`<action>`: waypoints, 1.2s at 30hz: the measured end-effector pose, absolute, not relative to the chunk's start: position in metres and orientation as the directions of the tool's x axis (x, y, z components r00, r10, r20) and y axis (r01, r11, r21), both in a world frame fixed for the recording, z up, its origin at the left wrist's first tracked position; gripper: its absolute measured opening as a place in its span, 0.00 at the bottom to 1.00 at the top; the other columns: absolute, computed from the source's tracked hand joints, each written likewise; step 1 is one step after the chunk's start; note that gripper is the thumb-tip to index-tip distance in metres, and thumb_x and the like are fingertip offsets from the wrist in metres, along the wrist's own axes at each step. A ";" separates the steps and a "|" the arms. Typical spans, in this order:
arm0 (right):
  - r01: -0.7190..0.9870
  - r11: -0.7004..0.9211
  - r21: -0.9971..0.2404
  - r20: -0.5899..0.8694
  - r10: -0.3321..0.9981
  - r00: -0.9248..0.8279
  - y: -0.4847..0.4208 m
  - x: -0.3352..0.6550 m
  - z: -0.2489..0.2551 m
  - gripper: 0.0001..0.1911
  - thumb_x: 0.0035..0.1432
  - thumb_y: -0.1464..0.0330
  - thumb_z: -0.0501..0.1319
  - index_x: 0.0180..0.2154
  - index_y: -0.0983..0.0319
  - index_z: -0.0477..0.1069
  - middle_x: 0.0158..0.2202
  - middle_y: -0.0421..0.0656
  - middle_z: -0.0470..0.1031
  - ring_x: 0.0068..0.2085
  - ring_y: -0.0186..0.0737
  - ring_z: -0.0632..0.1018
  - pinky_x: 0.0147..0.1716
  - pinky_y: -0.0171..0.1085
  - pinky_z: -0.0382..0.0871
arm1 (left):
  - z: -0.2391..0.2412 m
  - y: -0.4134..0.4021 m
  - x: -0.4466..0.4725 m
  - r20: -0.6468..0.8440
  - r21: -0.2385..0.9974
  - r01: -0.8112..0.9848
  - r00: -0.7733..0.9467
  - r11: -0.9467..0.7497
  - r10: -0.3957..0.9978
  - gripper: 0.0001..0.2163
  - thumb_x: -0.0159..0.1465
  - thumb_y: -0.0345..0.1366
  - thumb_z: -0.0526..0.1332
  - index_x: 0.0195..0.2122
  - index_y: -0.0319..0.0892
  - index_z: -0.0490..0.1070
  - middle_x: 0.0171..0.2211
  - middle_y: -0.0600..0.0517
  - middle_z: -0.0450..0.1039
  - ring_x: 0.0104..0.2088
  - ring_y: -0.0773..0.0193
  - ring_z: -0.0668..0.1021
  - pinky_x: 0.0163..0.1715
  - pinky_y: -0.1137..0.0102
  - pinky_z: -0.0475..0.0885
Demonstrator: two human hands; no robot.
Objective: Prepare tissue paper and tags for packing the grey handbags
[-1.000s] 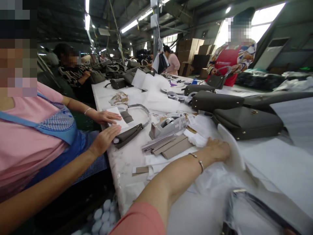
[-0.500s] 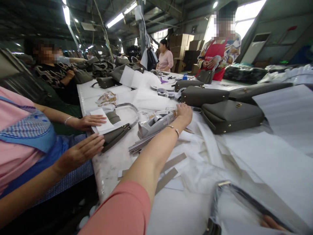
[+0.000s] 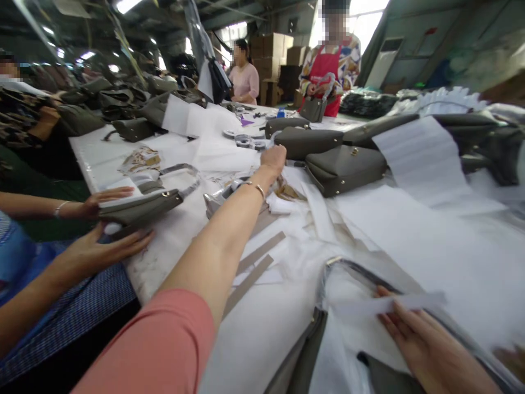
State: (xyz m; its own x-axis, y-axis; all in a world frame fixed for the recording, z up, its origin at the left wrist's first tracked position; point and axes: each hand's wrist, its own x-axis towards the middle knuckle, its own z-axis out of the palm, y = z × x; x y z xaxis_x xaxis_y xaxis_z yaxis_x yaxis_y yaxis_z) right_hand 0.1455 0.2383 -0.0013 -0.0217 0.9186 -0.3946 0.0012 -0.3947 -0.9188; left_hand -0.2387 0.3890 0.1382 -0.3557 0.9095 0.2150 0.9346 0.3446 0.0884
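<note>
Our left hand [image 3: 274, 157] reaches far out toward twelve o'clock, fingers curled downward over the white paper sheets [image 3: 229, 158] just beside a grey handbag [image 3: 346, 168]; whether it pinches anything we cannot tell. Our right hand [image 3: 426, 342], at five o'clock, lies flat with fingers spread, pressing a paper strip [image 3: 389, 304] onto the wrapped bag handle [image 3: 348, 268] near the table's [image 3: 262, 339] close edge. A co-worker's hands [image 3: 98, 241] hold another bag [image 3: 139, 205] at nine o'clock.
</note>
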 end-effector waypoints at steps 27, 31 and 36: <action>-0.241 -0.427 -0.872 -0.423 0.903 -0.068 0.226 0.121 0.029 0.19 0.38 0.56 0.75 0.33 0.59 0.80 0.40 0.45 0.80 0.53 0.50 0.75 0.52 0.40 0.74 | 0.117 0.395 -0.264 0.120 -0.045 0.949 -0.304 0.311 0.945 0.13 0.64 0.32 0.56 0.45 0.40 0.77 0.48 0.43 0.78 0.48 0.54 0.77 0.50 0.65 0.65; -0.282 -0.437 -0.854 -0.432 0.898 -0.083 0.227 0.121 0.027 0.21 0.36 0.55 0.77 0.32 0.59 0.80 0.38 0.43 0.80 0.50 0.46 0.76 0.49 0.36 0.74 | 0.123 0.402 -0.267 0.094 -0.016 0.947 -0.318 0.321 0.943 0.14 0.65 0.35 0.56 0.49 0.43 0.76 0.51 0.47 0.77 0.49 0.55 0.76 0.48 0.67 0.67; -0.306 -0.435 -0.847 -0.431 0.898 -0.084 0.226 0.119 0.027 0.24 0.30 0.54 0.78 0.31 0.59 0.81 0.37 0.41 0.80 0.44 0.41 0.76 0.43 0.31 0.74 | 0.112 0.395 -0.270 -0.046 -0.034 0.955 -0.297 0.295 0.954 0.13 0.62 0.40 0.65 0.45 0.38 0.77 0.48 0.40 0.77 0.52 0.47 0.75 0.56 0.53 0.64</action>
